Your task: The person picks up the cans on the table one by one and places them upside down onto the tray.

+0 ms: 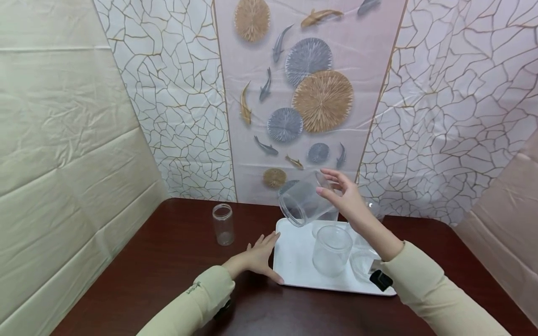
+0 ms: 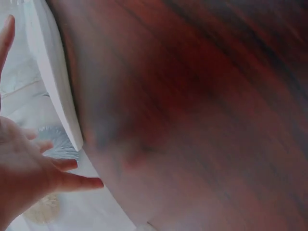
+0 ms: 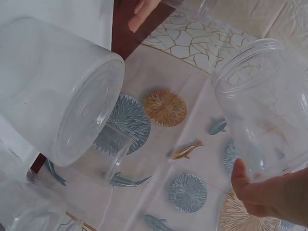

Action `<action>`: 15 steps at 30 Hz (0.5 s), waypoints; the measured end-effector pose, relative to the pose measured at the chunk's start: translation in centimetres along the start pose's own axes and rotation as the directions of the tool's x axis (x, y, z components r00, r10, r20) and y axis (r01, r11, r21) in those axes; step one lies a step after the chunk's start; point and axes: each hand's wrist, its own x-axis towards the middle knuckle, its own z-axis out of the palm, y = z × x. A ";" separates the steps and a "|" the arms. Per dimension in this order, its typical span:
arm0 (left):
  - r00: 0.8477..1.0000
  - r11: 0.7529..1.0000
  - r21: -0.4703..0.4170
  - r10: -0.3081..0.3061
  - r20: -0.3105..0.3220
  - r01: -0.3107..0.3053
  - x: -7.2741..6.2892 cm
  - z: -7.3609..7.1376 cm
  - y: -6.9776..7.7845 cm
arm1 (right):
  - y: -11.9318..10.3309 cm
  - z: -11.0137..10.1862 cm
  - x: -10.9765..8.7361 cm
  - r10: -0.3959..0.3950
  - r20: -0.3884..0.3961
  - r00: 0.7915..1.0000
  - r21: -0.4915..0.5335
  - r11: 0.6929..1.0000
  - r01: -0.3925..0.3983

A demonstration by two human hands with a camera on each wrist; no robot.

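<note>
My right hand (image 1: 345,196) holds a wide clear plastic jar (image 1: 300,203) in the air above the back left of a white tray (image 1: 294,268). This jar is tilted, its ringed mouth pointing down to the left; the right wrist view also shows my thumb against the jar's wall (image 3: 264,110). With fingers spread, my left hand (image 1: 257,256) lies along the tray's left side, fingertips and thumb at its rim. A second wide jar (image 1: 332,254) stands on the tray, its base up front in the right wrist view. Whether the left fingers press the rim is unclear.
A narrow clear jar (image 1: 224,227) stands upright on the dark red table (image 1: 147,270), left of the tray. More clear containers (image 1: 362,263) are on the tray's right part, partly hidden by my right forearm. Patterned cloth (image 1: 189,93) hangs behind the table.
</note>
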 end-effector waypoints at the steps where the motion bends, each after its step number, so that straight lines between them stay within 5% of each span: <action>1: 1.000 1.000 0.013 -0.005 0.002 0.005 0.1 0.1 0.0 | 0.0 0.0 0.1 -0.007 -0.001 1.000 -0.011 1.000 0.007; 7: 0.999 0.995 0.092 -0.030 0.012 0.029 0.7 0.5 -0.1 | 0.2 0.2 0.6 -0.036 -0.015 0.999 -0.050 0.998 0.035; 15: 0.996 0.995 0.075 -0.068 0.063 0.064 0.9 0.8 -0.3 | 0.5 0.2 0.8 -0.043 -0.029 0.999 -0.052 0.998 0.041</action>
